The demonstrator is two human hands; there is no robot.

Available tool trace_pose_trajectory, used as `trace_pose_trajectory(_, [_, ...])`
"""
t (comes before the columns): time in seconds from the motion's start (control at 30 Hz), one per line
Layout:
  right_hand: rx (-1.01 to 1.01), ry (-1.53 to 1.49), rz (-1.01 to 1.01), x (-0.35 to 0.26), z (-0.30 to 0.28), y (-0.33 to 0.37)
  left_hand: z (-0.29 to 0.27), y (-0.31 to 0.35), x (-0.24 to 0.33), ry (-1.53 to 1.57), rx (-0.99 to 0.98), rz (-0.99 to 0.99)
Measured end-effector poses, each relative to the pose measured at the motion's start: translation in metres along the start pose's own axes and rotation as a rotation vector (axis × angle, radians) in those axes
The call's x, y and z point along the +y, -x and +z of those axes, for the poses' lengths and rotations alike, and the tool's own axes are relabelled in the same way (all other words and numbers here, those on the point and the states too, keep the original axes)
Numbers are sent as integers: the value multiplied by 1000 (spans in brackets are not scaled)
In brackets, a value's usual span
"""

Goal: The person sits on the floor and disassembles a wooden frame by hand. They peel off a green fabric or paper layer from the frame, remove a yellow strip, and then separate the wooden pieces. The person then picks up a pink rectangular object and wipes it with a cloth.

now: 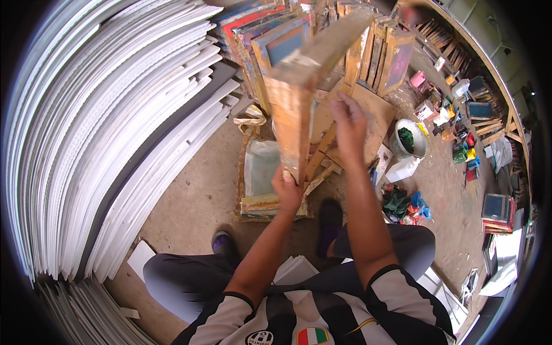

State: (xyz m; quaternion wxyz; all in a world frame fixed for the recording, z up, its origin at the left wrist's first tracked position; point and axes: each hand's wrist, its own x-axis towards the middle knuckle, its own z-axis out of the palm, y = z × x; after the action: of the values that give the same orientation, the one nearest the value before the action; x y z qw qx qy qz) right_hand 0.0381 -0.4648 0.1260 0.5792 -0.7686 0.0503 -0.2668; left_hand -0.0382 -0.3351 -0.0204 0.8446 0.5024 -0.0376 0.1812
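A worn wooden frame [292, 123] with paint stains is raised in front of me, turned nearly edge-on. My left hand [287, 188] is closed round its lower near corner, thumb on the outer face. On the frame's right side, my right hand [349, 126] is lifted close to the far bar, with its fingers loosely stretched upward. Whether those fingertips touch the wood I cannot tell, as they are slightly blurred. Below the held frame lies another frame with pale mesh [260, 167] on the floor, partly covered by it.
Tall stacks of white sheets [132, 115] fill the left. Several framed screens [282, 46] lean at the back, near a brown board [374, 112]. To the right are a white bucket [409, 140], crumpled rags [405, 204] and several paint containers [467, 150] on the concrete floor.
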Motion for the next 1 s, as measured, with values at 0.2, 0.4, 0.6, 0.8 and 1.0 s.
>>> trace_pose_trajectory(0.2, [205,-45,314,228,-2,32,15,-15,51,110,60,-166])
trace_pose_trajectory(0.4, [-44,-19,375,208,74,104,-1,-25,71,-45,143,-216])
trace_pose_trajectory(0.6, [-213,-160,295,144,107,162,-30,-51,93,12,300,-202])
trace_pose_trajectory(0.8, [-83,-201,311,137,114,144,-56,-64,127,102,415,-214])
trace_pose_trajectory(1.0, [286,-160,495,145,107,36,-61,-53,156,175,399,-231])
